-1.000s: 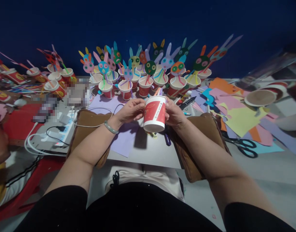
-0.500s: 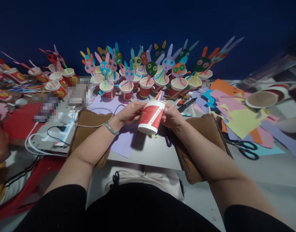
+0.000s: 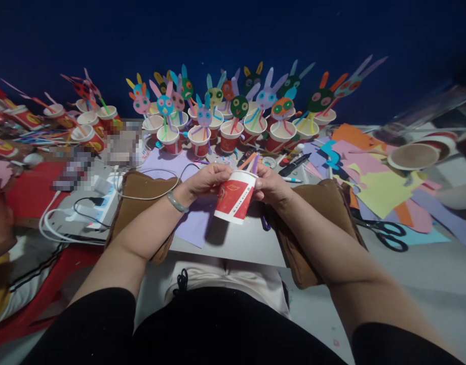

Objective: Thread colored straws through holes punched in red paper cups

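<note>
And the left grip [image 3: 208, 181] is pinching the red-and-white paper cup [image 3: 235, 198] near its rim, the right grip [image 3: 273, 185] is clasping the opposite side! The cup is hanging tilted above the surface [image 3: 251, 246], an orange strip [image 3: 247, 160] and a purple strip [image 3: 255, 163] poking out of its mouth. Behind, long-eared paper faces [image 3: 239, 107] are rising from rows of cups [image 3: 231, 137], while black scissors [image 3: 391, 229] are lying off right.
</note>
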A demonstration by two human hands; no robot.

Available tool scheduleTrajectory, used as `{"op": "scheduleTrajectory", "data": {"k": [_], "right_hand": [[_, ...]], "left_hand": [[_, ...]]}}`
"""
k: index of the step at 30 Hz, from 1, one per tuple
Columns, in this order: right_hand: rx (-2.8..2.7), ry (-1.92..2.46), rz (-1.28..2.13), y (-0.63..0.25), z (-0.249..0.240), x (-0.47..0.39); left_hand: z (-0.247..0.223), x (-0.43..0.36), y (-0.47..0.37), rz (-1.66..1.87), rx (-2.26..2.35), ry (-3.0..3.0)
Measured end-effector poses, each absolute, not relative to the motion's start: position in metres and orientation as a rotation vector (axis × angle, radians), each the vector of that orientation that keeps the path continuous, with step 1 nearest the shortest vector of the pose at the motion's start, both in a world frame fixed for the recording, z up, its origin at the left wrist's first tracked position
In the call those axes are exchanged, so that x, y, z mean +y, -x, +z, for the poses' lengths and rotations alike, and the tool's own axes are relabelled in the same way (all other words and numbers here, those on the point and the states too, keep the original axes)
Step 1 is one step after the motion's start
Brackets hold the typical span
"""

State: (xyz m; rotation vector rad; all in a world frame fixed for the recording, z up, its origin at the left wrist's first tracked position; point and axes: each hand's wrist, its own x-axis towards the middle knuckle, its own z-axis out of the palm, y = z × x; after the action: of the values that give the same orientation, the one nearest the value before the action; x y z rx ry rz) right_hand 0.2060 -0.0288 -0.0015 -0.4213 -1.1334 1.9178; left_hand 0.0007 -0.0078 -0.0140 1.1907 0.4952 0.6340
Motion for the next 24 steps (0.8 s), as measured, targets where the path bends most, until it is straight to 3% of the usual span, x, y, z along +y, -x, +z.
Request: {"op": "scheduleTrajectory", "data": {"k": [11,24], "right_hand": [[-1.177,0.491,1.895,-0.210,0.000,-0.027],[-0.982,0.639,1.721,-0.210,-0.011,-0.013]], "left_hand": [[-0.001,-0.014,-0.007,0.692,0.521,-1.220],[-0.006,0.000,-0.010,1.010,0.707,-1.086]]}}
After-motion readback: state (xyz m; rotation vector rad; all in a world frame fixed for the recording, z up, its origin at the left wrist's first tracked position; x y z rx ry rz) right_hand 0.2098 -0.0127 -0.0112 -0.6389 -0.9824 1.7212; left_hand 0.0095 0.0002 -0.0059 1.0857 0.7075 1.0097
